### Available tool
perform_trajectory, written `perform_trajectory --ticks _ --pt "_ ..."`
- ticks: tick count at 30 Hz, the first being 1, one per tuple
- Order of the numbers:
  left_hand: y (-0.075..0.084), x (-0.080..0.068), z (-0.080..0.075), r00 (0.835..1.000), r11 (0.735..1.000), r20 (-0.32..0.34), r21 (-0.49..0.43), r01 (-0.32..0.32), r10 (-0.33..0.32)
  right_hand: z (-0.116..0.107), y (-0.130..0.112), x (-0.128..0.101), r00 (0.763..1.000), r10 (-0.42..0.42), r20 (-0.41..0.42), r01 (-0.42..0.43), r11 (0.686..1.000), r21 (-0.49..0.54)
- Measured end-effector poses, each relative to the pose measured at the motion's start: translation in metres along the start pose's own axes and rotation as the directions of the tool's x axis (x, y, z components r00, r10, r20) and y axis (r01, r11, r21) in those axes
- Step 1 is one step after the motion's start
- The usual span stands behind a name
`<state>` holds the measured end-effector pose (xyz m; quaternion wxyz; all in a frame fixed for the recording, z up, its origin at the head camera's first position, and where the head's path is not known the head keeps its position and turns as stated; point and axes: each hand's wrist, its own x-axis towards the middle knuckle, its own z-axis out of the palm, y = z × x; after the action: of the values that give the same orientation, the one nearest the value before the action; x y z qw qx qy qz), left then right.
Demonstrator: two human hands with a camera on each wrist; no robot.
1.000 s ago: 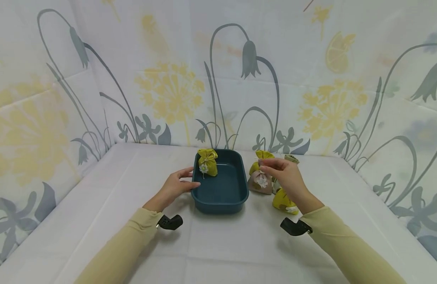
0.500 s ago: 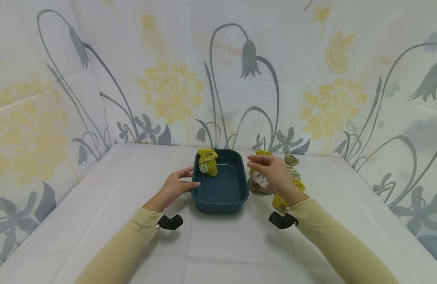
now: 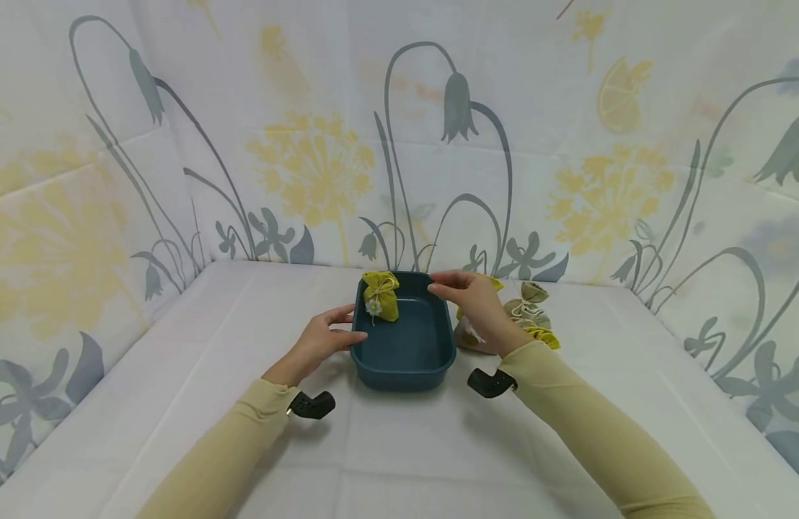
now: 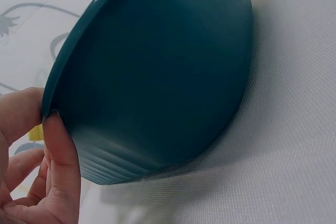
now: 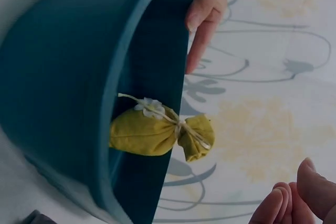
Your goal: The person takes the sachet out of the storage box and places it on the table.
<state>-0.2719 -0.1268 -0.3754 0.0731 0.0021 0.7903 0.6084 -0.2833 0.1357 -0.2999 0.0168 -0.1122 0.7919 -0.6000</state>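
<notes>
While the left hand [image 3: 321,339] rests against the near-left rim of the teal tub [image 3: 403,360], its thumb and fingers lying loosely along the wall rather than clamping it, the right hand [image 3: 471,299] hovers over the tub's far-right edge — fingers relaxed and slightly bent, holding nothing. Between the two hands, in the tub's far-left corner, a yellow-green sachet [image 3: 381,295] stands upright, tied at the neck with twine and a small white flower. Just past the right hand, on the white cloth [image 3: 399,447], lie more sachets: a beige one [image 3: 529,308] with a knotted top, a pinkish one [image 3: 467,337] mostly hidden behind the wrist, and another yellow-green one [image 3: 544,335] beside the sleeve.
</notes>
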Motion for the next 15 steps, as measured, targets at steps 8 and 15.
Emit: perform_trajectory --ticks 8,15 --pt "0.001 -0.001 0.0 1.0 1.0 0.011 -0.007 -0.006 0.007 0.013 -0.005 0.016 1.0 0.014 0.011 -0.015 0.998 0.057" --pt "0.003 -0.002 -0.001 1.0 1.0 0.012 -0.013 -0.01 0.011 0.022 -0.01 0.031 0.999 0.041 0.013 -0.042 0.998 0.055"
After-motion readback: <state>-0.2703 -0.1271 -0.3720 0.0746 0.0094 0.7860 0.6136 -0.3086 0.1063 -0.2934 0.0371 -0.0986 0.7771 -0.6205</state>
